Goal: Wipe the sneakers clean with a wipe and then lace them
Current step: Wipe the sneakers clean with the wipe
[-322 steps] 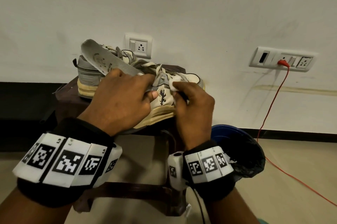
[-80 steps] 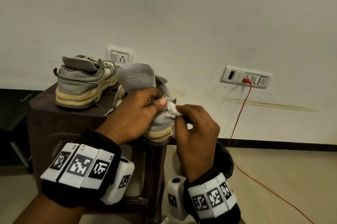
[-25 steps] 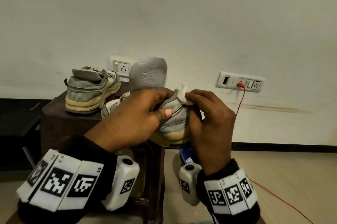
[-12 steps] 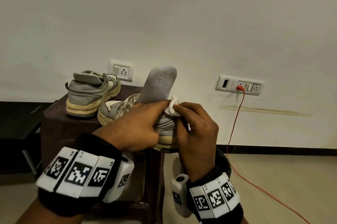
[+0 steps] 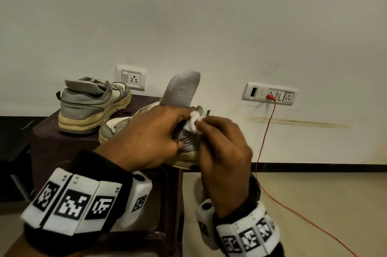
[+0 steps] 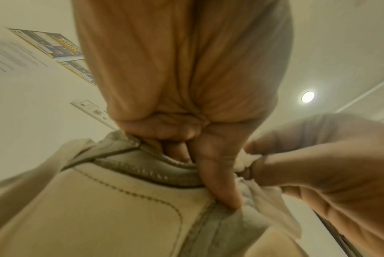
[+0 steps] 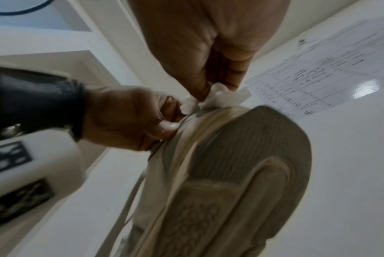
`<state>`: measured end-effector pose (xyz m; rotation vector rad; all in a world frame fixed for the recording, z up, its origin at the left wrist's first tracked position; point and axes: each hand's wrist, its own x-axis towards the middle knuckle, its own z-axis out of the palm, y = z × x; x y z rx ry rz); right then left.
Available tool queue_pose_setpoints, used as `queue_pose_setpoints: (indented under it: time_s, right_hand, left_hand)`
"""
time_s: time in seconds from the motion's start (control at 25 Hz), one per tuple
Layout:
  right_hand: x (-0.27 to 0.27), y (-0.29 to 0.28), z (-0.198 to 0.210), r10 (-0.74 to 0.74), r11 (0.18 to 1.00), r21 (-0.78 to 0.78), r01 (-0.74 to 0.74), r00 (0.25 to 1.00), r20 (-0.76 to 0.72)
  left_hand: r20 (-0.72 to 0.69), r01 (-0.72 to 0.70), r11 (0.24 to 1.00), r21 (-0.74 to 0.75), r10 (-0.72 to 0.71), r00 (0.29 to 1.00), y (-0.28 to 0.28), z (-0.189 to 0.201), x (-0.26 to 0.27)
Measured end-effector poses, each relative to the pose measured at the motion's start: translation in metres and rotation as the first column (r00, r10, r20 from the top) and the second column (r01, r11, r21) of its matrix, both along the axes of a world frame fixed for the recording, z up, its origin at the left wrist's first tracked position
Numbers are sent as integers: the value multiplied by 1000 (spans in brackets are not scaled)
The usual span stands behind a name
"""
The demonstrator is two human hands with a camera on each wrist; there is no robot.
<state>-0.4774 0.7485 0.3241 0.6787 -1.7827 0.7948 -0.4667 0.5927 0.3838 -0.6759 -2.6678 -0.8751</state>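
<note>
Since half a second ago my right hand point(image 5: 225, 147) dragged the pinched wipe point(image 5: 194, 121) lower on the heel of the sneaker point(image 5: 188, 143) my left hand point(image 5: 150, 137) grips; still wiping, second sneaker point(image 5: 92, 106) beyond left hand, lacing undone.

Sneaker point(image 7: 230, 182) seen sole-up, heel uppermost; right hand point(image 7: 208, 52) pinches a crumpled white wipe point(image 7: 211, 97) against the heel rim. Left hand point(image 7: 129, 118) grips the heel's side, thumb pressed on it; wall sheet point(image 7: 318, 69) behind
</note>
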Motion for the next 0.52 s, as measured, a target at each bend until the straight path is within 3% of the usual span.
queue_pose_setpoints:
  time_s: [0.12, 0.28, 0.36, 0.52]
  right_hand:
    - [1, 21, 20, -7, 998, -66, 12, 998, 67]
    - [31, 13, 19, 117, 987, 103, -120, 993, 29]
    - [39, 5, 12, 120, 981, 155, -116, 993, -11]
    - [23, 16, 23, 46, 999, 13, -45, 997, -60]
  left_hand:
    - [-18, 17, 1000, 8, -16, 1000, 2, 2, 7]
    - [-98, 52, 989, 137, -38, 994, 1, 5, 16]
    - [-86, 88, 973, 214, -71, 994, -2, 6, 19]
    - [-93, 28, 990, 136, -15, 995, -9, 6, 21]
